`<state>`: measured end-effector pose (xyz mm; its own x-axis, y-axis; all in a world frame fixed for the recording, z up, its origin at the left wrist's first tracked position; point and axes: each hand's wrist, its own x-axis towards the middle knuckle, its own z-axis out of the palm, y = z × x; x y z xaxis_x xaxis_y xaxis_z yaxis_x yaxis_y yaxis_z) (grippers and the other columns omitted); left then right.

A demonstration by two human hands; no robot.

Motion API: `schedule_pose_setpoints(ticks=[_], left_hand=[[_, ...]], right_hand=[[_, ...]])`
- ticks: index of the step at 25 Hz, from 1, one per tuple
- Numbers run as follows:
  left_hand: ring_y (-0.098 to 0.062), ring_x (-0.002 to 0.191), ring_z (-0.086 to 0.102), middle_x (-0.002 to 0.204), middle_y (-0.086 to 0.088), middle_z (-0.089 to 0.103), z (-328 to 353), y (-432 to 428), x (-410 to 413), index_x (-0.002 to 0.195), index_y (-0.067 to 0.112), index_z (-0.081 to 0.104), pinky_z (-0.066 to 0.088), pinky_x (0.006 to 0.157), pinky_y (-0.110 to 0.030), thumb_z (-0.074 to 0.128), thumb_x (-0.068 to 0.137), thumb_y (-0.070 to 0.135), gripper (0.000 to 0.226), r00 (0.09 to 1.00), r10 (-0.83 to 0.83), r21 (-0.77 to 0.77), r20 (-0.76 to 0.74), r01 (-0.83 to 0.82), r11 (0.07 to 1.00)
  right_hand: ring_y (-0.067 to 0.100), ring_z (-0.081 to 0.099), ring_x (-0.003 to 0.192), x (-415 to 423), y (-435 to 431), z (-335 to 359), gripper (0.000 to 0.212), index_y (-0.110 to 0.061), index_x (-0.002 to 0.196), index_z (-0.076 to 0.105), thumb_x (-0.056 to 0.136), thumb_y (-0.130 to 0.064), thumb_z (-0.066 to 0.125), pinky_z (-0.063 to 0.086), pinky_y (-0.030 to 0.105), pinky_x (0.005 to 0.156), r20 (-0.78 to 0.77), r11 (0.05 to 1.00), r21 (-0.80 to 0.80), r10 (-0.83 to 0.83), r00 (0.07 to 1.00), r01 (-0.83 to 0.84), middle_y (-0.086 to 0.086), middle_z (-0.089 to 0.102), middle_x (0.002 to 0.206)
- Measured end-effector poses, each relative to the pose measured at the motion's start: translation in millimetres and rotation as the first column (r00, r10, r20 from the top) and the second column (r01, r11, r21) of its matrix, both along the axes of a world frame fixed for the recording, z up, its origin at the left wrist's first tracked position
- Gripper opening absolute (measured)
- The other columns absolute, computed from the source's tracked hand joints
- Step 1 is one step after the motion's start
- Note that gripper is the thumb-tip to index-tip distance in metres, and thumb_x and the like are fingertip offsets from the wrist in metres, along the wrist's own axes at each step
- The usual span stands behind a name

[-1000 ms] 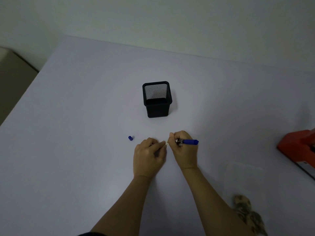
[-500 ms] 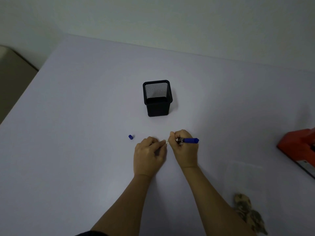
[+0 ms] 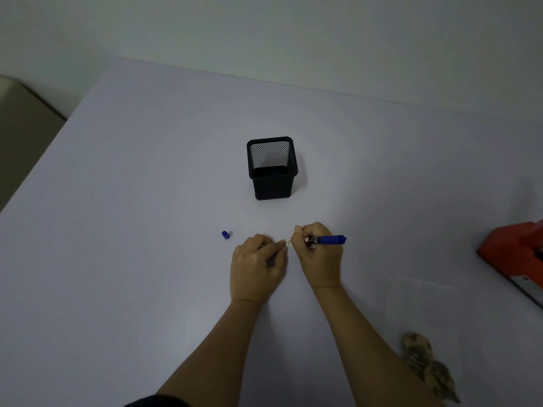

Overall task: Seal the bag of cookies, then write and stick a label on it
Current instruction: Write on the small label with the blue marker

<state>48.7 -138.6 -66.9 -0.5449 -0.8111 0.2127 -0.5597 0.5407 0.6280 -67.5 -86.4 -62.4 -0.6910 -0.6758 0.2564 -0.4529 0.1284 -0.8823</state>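
Note:
A small white label [image 3: 288, 243] lies on the table between my two hands. My left hand [image 3: 257, 267] pinches its left end with the fingertips. My right hand [image 3: 318, 255] grips a blue pen [image 3: 329, 240], its barrel pointing right and its tip at the label. The pen's blue cap [image 3: 225, 235] stands on the table to the left of my left hand. The clear bag of cookies [image 3: 426, 362] lies flat at the lower right, with brown cookies in its near end, apart from both hands.
A black mesh pen holder [image 3: 271, 168] stands on the table beyond my hands. A red device [image 3: 517, 259] sits at the right edge. The table's left edge runs diagonally at the far left.
Hardly anything has changed: both hands stay on the label, with only slight shifts of the pen and fingers.

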Motion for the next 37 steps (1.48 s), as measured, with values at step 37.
schedule_pose_setpoints(ticks=[37], left_hand=[[-0.013,0.063,0.054,0.072,0.000,0.063,-0.3,-0.4,0.2,0.084,0.014,0.075,0.049,0.058,-0.033,0.059,0.083,0.032,0.024,1.000,-0.004,0.004,0.006,0.004,1.000]], right_hand=[[0.019,0.051,0.051,-1.7,1.5,-5.3,0.030,-0.001,0.066,0.054,0.084,-0.025,0.056,0.045,0.015,0.053,0.027,0.997,0.037,0.070,0.997,-0.071,0.013,0.056,0.057]])
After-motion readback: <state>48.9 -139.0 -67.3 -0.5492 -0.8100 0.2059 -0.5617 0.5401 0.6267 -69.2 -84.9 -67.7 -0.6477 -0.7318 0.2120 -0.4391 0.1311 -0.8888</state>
